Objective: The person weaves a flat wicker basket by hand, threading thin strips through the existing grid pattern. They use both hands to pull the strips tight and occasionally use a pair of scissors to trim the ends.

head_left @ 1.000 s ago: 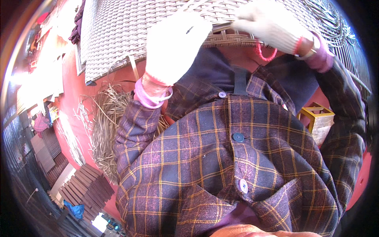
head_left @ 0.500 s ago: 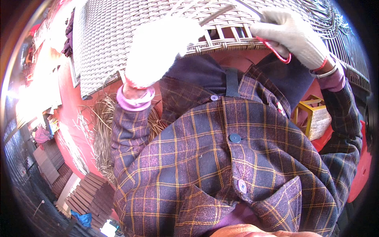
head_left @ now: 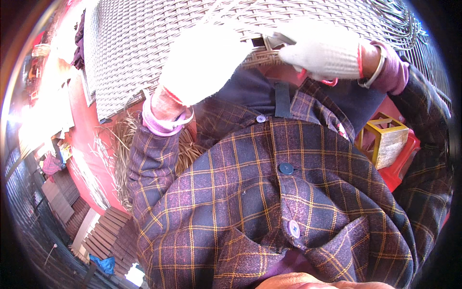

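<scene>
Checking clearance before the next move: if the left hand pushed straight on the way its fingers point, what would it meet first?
The left hand in its white glove already lies against the woven wicker panel, so that weave comes first. The right hand grips the panel's rim to the side, apparently off that line, though depth is unclear.

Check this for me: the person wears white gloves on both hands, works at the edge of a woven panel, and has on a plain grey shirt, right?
Not quite. The shirt is dark purple plaid with yellow lines, as the head view shows. The rest holds: left hand and right hand wear white gloves at the woven panel's edge.
</scene>
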{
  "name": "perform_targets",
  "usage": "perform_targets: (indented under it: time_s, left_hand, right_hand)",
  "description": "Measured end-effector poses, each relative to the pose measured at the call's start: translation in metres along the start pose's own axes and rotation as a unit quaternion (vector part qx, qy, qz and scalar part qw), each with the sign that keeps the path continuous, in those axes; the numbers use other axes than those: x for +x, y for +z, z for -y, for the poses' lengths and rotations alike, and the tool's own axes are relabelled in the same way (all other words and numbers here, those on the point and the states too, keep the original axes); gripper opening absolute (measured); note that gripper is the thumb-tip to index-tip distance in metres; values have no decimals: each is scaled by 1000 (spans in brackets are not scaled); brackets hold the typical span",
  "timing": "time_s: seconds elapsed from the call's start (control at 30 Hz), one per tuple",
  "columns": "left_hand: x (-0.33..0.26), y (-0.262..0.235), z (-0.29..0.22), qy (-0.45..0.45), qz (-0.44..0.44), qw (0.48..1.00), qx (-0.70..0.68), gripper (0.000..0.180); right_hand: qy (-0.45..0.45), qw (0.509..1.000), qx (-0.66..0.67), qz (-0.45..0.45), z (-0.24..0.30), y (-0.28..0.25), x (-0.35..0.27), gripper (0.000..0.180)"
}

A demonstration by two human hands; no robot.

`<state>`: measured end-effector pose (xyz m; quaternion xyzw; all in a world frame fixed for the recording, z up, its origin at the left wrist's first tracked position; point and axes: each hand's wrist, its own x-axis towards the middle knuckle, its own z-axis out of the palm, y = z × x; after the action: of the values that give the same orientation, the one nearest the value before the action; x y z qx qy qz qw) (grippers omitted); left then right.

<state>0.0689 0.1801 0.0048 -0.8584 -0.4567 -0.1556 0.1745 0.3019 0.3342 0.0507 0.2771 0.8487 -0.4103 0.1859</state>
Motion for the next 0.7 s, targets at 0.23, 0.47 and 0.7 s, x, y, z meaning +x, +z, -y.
perform_targets:
  time_s: [0.23,0.47,0.7]
  left_hand:
    - [26,23,-12,-105,29,988,-111,24]
    - [20,12,-14,-98,-64,990,-77,27]
    - [12,21,-22,-109,-79,990,-37,33]
  right_hand:
    - [121,981,147,-48,5,6,12,20]
    - [120,967,172,-148,7,-6,-20,20]
    - [98,953,156,-242,-25,-6,-55,22]
